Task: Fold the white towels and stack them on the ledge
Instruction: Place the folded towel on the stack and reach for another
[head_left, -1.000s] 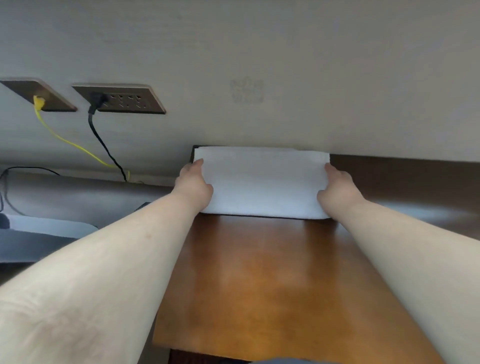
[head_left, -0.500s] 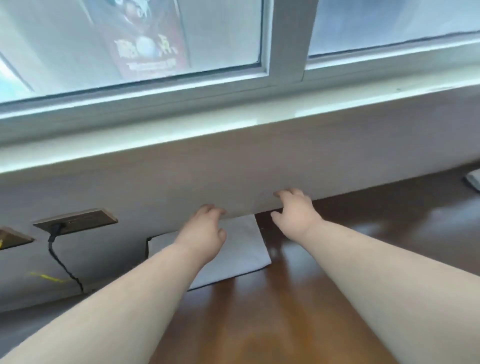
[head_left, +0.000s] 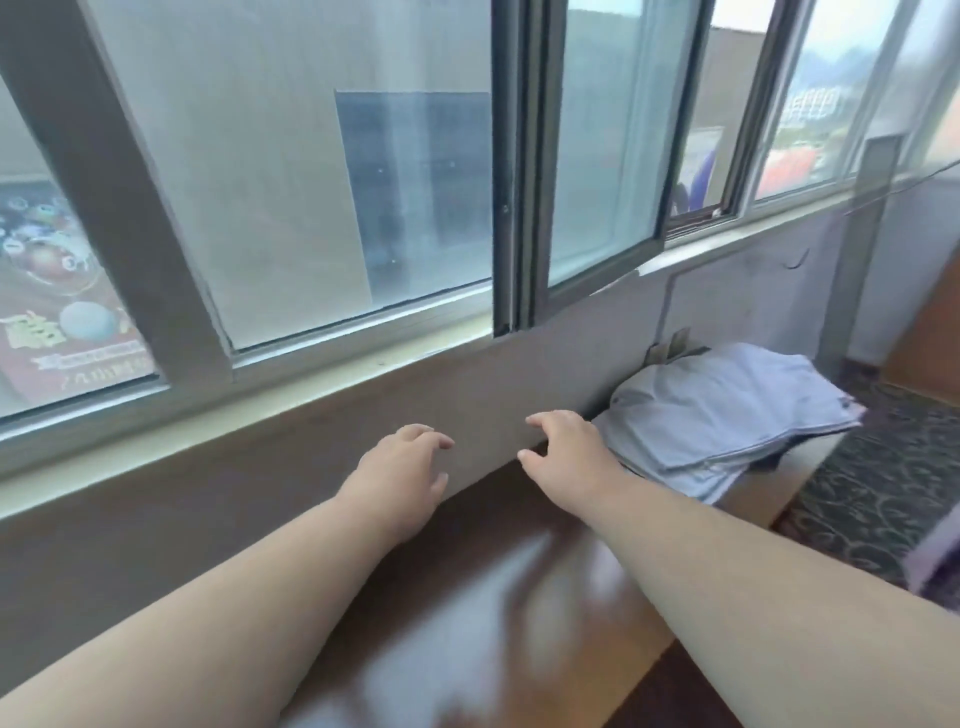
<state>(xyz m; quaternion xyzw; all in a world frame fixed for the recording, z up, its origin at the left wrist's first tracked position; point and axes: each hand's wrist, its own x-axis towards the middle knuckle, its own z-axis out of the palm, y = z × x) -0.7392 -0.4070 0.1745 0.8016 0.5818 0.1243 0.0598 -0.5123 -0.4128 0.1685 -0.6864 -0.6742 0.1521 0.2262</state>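
Wooden ledge (head_left: 524, 597) under window (head_left: 311, 208), illegible poster (head_left: 57, 312) — both hands (head_left: 400, 478) empty, towel pile (head_left: 727, 415) right

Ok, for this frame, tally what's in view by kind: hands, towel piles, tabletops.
Bare hands: 2, the left hand and the right hand, both holding nothing
Piles of pale folded towels: 1, individual towels too blurred to count
Brown wooden tabletops: 1
Total: 4
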